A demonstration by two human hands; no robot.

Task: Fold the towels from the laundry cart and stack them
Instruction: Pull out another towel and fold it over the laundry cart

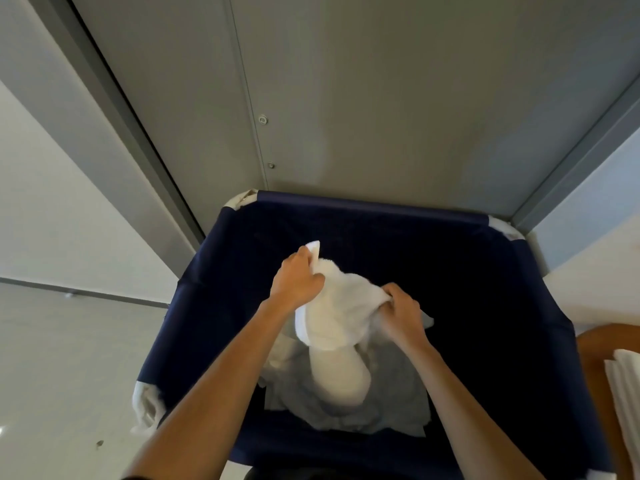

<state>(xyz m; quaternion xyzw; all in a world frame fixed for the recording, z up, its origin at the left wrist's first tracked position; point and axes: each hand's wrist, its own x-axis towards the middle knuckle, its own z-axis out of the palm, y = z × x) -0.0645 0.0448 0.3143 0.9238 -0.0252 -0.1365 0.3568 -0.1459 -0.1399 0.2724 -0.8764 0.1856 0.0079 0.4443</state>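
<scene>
A white towel (pixel 341 315) hangs bunched above the navy fabric laundry cart (pixel 363 204). My left hand (pixel 298 280) pinches one corner of it, which sticks up past my fingers. My right hand (pixel 401 311) grips the opposite edge, fingers curled into the cloth. The towel's lower part droops down into the cart. More white towels (pixel 391 403) lie crumpled at the bottom of the cart, partly hidden by the hanging one.
Grey metal doors (pixel 363 98) stand directly behind the cart. A wooden surface (pixel 595 358) at the right edge carries a stack of folded white towels (pixel 627 379). Pale tiled floor (pixel 69 358) lies to the left.
</scene>
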